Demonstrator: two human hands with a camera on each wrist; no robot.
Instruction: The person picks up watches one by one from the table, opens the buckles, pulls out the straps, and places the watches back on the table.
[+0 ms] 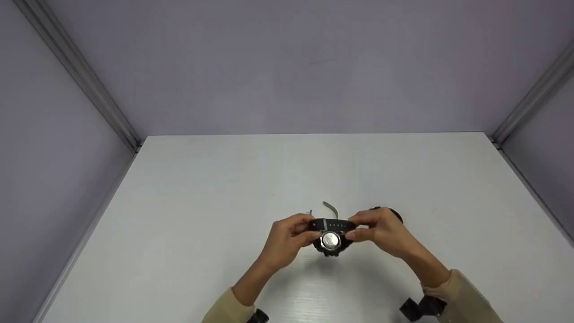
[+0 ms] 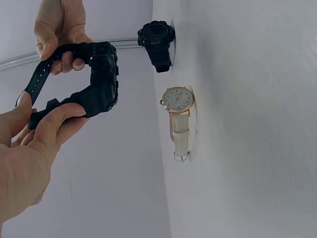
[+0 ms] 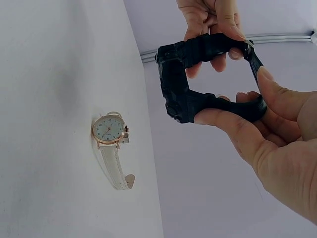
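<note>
White desk [image 1: 188, 233] inside a plain lilac booth, nothing fancy. I've got the black watch [image 1: 331, 237] lifted off the desk, just in front of the white watch [image 2: 177, 114] that lies flat there, with a second black watch [image 2: 156, 42] further along past it. Strap ends are brought together but, as far as I can tell, not buckled yet, so that bit's left. My left hand [image 1: 289, 237] pinches one strap end, fingers [image 2: 54, 121] curled round it; my right hand [image 1: 379, 231] grips the other end the same way.
</note>
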